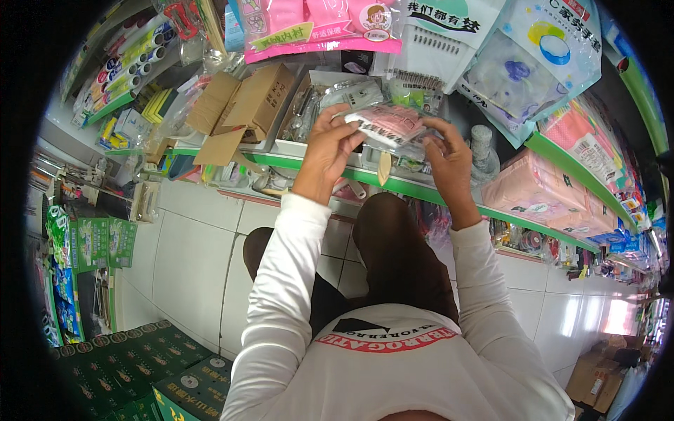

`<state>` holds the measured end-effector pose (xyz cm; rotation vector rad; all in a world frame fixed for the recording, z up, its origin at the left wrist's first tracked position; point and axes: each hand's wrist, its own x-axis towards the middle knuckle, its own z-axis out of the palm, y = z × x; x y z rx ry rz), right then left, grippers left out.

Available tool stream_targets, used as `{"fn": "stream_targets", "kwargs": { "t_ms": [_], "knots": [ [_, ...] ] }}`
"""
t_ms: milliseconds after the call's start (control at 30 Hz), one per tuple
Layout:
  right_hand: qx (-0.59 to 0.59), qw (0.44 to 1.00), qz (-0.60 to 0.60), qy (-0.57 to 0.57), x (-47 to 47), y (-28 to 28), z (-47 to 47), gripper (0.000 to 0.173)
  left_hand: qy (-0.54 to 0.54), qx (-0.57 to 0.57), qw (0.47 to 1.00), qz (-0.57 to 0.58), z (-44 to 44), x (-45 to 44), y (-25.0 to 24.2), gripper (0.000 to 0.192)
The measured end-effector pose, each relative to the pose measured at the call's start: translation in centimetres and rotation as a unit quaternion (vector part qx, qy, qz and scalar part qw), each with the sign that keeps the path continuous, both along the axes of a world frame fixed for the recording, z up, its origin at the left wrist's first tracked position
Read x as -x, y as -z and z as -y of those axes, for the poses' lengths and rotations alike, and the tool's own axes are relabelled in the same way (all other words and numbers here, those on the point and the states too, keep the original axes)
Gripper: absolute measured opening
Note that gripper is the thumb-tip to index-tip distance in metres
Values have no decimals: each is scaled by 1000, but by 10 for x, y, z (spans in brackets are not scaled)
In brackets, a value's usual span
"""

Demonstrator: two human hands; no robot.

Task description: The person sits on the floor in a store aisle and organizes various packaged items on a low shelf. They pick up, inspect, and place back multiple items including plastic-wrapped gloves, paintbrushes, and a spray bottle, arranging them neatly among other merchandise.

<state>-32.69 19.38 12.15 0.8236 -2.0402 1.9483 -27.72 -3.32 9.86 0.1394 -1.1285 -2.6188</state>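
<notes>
Between my two hands, above the front part of a shop shelf, is a clear plastic packet with pink contents and a white printed label (387, 125). My left hand (333, 150) pinches its left end between thumb and fingers. At its right end, my right hand (447, 155) grips the clear plastic. Behind the packet stands an open white box (291, 149) with plastic-wrapped goods. An opened brown cardboard box (263, 100) is left of that. A pale pointed wooden piece (385, 167) sticks out over the shelf edge below the packet.
A green-edged shelf (408, 190) runs across before me. Large glove packets (532, 68) hang above it. A grey stone mortar with pestle (483, 152) and pink packs (542, 192) stand at right. Green cartons (131, 368) are stacked on the floor at lower left; brown cartons (595, 379) lie at lower right.
</notes>
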Motion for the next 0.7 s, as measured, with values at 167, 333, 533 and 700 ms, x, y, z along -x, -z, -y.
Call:
{"fn": "stream_targets", "kwargs": {
  "t_ms": [167, 333, 533, 700],
  "knots": [
    [-58, 986, -94, 127, -34, -20, -10, 19, -43, -89, 994, -54, 3, -66, 0, 62],
    [-173, 977, 28, -125, -112, -30, -8, 12, -90, -181, 974, -103, 11, -127, -5, 81],
    [133, 797, 506, -301, -142, -6, 49, 36, -82, -123, 985, -90, 13, -176, 2, 82],
    [147, 836, 425, -315, -130, 12, 62, 35, -38, -14, 999, -16, 15, -201, 12, 79]
  ]
}}
